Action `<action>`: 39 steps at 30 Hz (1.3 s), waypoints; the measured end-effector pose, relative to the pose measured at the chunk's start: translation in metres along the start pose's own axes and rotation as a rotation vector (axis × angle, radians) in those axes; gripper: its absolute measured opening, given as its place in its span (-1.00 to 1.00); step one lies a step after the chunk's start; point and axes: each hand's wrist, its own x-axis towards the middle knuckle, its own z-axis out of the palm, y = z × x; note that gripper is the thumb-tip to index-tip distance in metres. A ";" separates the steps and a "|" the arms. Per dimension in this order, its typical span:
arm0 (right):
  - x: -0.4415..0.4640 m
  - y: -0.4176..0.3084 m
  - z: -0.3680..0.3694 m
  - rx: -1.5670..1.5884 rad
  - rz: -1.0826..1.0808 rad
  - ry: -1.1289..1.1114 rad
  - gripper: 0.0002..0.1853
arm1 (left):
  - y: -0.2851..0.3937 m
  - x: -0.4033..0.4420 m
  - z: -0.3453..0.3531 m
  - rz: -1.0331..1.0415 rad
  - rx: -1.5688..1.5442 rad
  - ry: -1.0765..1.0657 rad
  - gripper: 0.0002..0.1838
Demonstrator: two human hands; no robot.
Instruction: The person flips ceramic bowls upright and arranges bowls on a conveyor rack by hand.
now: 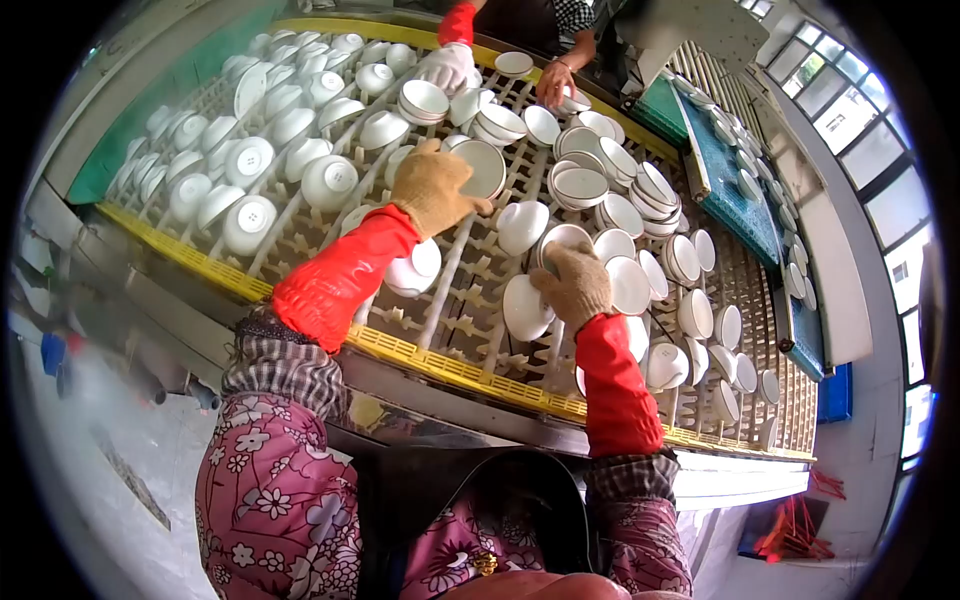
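Note:
My left hand [432,188], in a tan glove and red sleeve, grips a white bowl [484,168] at its left edge, with the thumb below it. My right hand [578,284], gloved alike, has its fingers over the rim of another white bowl [562,236]. Just left of the right hand lies a tilted bowl [526,308], and an upside-down bowl [522,228] sits between my hands. Below my left wrist rests one more upturned bowl [414,268]. Stacked bowls [580,186] stand beyond my right hand.
The slatted conveyor [455,325] has yellow edge rails [480,378]. Many upturned bowls [249,162] cover its left part. Across it, a co-worker's white-gloved hand [446,66] and bare hand [555,84] reach among bowls. A blue belt [735,205] carrying bowls runs at right.

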 end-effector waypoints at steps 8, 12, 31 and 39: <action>0.014 0.015 0.015 -0.054 -0.082 0.101 -0.73 | 0.010 0.039 0.063 -0.065 0.058 -0.046 -0.49; -0.008 0.000 0.006 0.094 0.153 0.008 -0.62 | 0.020 0.044 0.066 -0.129 -0.030 -0.059 -0.50; -0.062 0.028 -0.051 0.104 -0.260 0.440 -0.60 | -0.126 -0.183 -0.110 -0.857 -0.661 -0.062 -0.45; 0.072 -0.004 -0.075 0.361 -0.191 0.523 -0.56 | -0.034 -0.140 -0.084 -0.116 -0.003 0.327 -0.52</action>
